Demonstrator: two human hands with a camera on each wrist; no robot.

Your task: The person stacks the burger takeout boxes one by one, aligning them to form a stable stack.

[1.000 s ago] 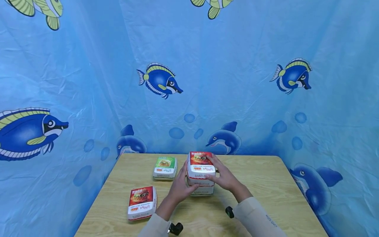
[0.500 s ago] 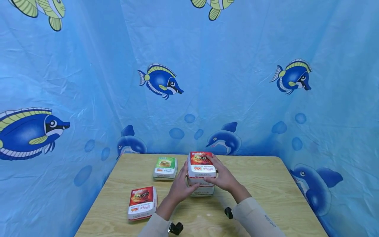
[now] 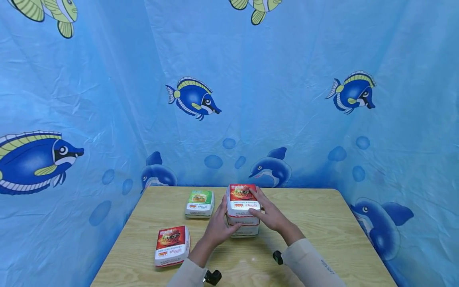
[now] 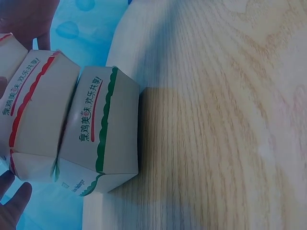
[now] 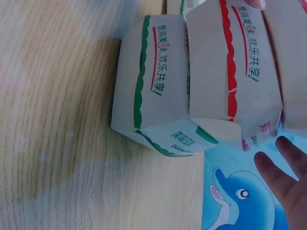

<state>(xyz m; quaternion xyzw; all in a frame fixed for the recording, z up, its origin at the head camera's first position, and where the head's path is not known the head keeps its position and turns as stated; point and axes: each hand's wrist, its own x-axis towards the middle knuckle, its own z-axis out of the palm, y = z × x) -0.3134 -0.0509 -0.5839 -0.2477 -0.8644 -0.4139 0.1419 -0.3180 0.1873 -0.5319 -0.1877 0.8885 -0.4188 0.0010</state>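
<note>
Head view, left hand and right hand grip a three-box stack high, towards the worktop's far edge; looks like light, crushable card, so gentle pressure on opposite sides!

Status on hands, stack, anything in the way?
Left hand, right hand flanking three-box stack. Stack standing on table. Red box, green box off left, apparently clear.

top box is showing red burger print on white, middle box is wearing red scalloped trim, bottom box green scalloped trim, box toward worktop's left edge is showing red, worktop is displaying tan woodgrain
</note>
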